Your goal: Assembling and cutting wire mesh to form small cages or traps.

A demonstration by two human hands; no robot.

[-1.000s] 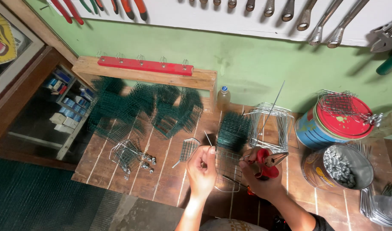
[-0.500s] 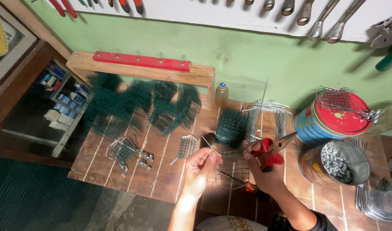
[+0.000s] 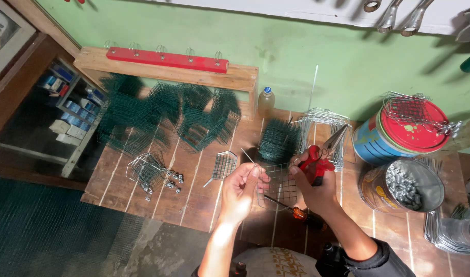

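Small boxes (image 3: 58,126), white and blue, stacked in the shelf at 9 o'clock. Clear bottle (image 3: 266,101) with blue cap, at 12 o'clock. Blue labelled tin (image 3: 371,141) with red lid, at 3 o'clock. Brown labelled can (image 3: 371,191), just below.

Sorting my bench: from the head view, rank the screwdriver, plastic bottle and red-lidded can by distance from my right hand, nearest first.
1. Screwdriver: lying just below the right hand.
2. Plastic bottle: up by the green wall, left.
3. Red-lidded can: far right.
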